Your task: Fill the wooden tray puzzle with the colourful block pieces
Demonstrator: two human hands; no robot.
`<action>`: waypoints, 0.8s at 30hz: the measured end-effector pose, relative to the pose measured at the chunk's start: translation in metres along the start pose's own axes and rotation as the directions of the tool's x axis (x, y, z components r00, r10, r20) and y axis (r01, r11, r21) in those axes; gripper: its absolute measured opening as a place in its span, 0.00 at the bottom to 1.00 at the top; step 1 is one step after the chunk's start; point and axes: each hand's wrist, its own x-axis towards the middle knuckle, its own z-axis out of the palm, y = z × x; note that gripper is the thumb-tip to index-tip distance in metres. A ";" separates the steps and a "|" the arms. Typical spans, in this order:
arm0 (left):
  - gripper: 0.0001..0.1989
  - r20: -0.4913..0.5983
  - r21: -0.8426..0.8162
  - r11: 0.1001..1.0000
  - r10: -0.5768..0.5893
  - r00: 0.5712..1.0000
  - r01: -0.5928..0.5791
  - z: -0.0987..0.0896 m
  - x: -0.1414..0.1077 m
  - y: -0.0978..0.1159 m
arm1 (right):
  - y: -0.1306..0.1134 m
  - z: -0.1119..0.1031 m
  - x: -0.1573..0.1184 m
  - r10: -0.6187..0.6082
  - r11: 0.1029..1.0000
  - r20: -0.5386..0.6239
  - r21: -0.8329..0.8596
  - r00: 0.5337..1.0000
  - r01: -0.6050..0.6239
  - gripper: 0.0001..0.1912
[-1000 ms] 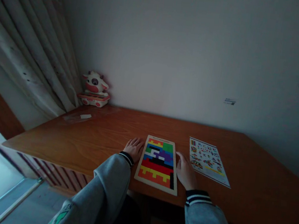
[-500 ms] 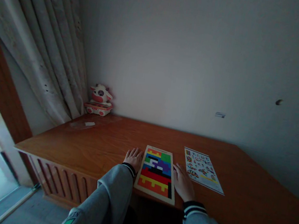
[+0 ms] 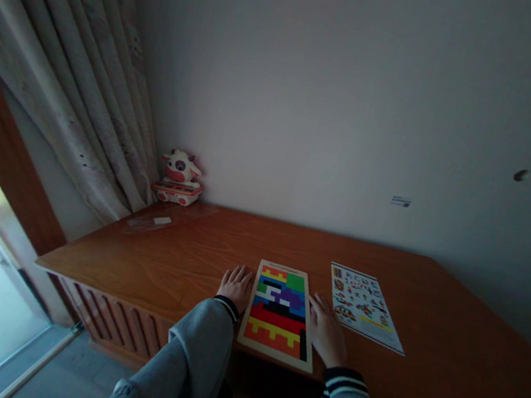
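Observation:
A block puzzle board (image 3: 281,314) with a pale wooden frame lies at the front edge of the table, filled with red, yellow, green, blue, purple, black, white and orange pieces. My left hand (image 3: 236,286) rests flat on the tabletop beside its left edge, fingers stretched out. On the other side, my right hand (image 3: 327,330) lies along the right edge with its fingers extended, close to or touching the frame. Neither hand holds anything. To the right of my right hand is a printed sheet (image 3: 367,306) with small coloured figures.
The brown wooden table (image 3: 210,244) stands against a pale wall. A cow-shaped toy (image 3: 179,178) sits at its far left corner, with a small white slip (image 3: 162,221) in front. A curtain (image 3: 88,97) hangs at the left.
The view has shifted slightly, so the table and objects sit a little differently in the picture. Both hands stay flat beside the board.

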 end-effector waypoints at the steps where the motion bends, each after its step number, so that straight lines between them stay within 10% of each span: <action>1: 0.21 -0.003 0.000 1.000 0.000 1.000 0.000 0.000 -0.002 0.000 | 0.000 0.000 0.000 0.005 1.000 -0.013 0.017 1.000 -0.005 0.24; 24: 0.17 -0.163 -0.286 0.937 0.161 0.973 -0.203 -0.011 -0.033 -0.001 | -0.020 -0.030 -0.069 0.035 0.945 -0.170 0.327 0.985 0.023 0.18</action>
